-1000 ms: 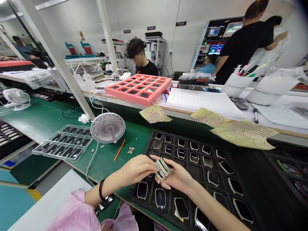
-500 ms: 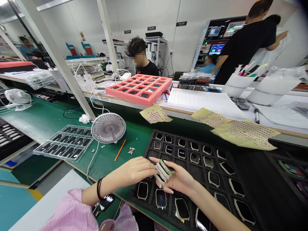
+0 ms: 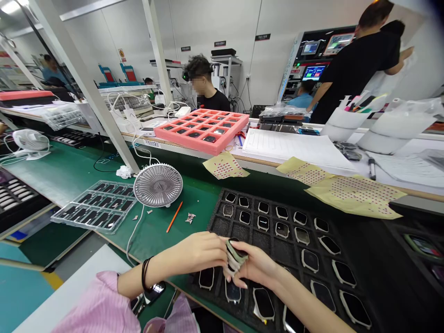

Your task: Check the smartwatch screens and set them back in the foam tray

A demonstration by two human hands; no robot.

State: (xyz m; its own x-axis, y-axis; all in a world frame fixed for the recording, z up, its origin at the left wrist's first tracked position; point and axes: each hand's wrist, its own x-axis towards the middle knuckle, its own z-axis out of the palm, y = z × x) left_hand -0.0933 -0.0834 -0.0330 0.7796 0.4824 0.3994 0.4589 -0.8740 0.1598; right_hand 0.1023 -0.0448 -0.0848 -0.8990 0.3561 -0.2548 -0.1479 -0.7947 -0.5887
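We pinch a stack of smartwatch cases (image 3: 236, 255) between both hands, just above a black foam tray (image 3: 282, 252).
Our left hand (image 3: 197, 253) grips the stack from one side, and our right hand (image 3: 258, 264) closes around the other, holding it firmly. An orange pencil (image 3: 174, 216) lies on the green mat (image 3: 194, 199) nearby, beside a white desk fan (image 3: 158, 185).
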